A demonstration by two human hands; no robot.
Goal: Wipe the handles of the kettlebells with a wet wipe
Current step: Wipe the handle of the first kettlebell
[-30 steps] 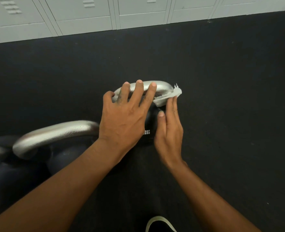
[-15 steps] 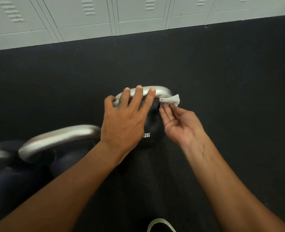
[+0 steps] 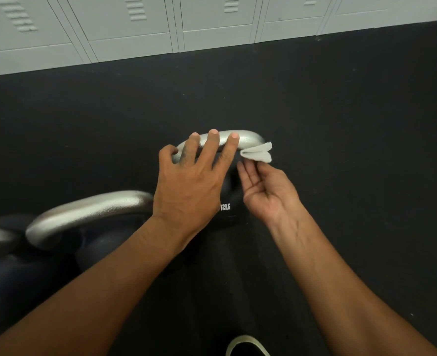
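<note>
Steadies the 12KG kettlebell [image 3: 228,199] with the left hand [image 3: 186,186], fingers straight and spread across the silver handle [image 3: 246,140], draped over it rather than curled round. Pinches the folded wet wipe [image 3: 258,153] at the fingertips of the right hand [image 3: 266,191], palm up, just past the left index fingertip, at the handle's right bend; cannot tell whether touching the metal or just off it. Risks dropping the wipe: a light pinch on one edge only, likely to slip or unfold when dragged along the rough bar. Risks skipping the stretch under the left fingers unless lifted clear. Risks smearing grime from those fingers back onto wiped metal. Leaves for later the second handle [image 3: 89,211], just beside the left wrist.
</note>
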